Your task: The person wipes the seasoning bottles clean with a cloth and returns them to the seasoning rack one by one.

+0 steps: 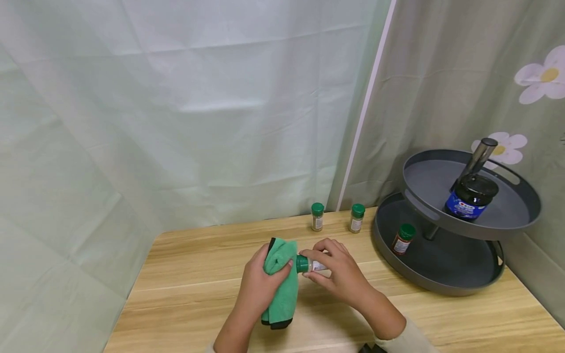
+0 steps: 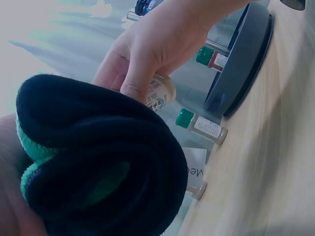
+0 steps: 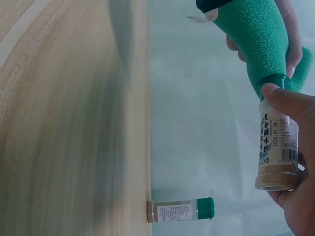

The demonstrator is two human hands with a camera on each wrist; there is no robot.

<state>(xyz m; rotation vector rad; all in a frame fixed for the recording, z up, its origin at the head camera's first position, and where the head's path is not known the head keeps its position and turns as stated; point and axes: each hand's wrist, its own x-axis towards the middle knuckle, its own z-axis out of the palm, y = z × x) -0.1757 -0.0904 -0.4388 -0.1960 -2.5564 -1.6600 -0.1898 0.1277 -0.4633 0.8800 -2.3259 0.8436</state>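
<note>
My left hand [image 1: 258,284] grips a folded green cloth [image 1: 284,296] with black edging, thumb across its front. The fingers and thumb of my right hand [image 1: 343,274] pinch a small spice bottle [image 3: 278,142] with a green cap and a white printed label. Held sideways above the table, the bottle has its cap end against the cloth. Pale brown powder shows at the bottle's base in the right wrist view. The rolled black edge of the cloth fills much of the left wrist view and hides part of the bottle.
Two more green-capped spice bottles, one [image 1: 317,216] left of the other [image 1: 356,218], stand at the wooden table's [image 1: 194,274] back edge. A grey two-tier turntable [image 1: 446,277] at right bears a red-brown spice bottle [image 1: 403,239] below and a dark blue-labelled jar [image 1: 471,197] above.
</note>
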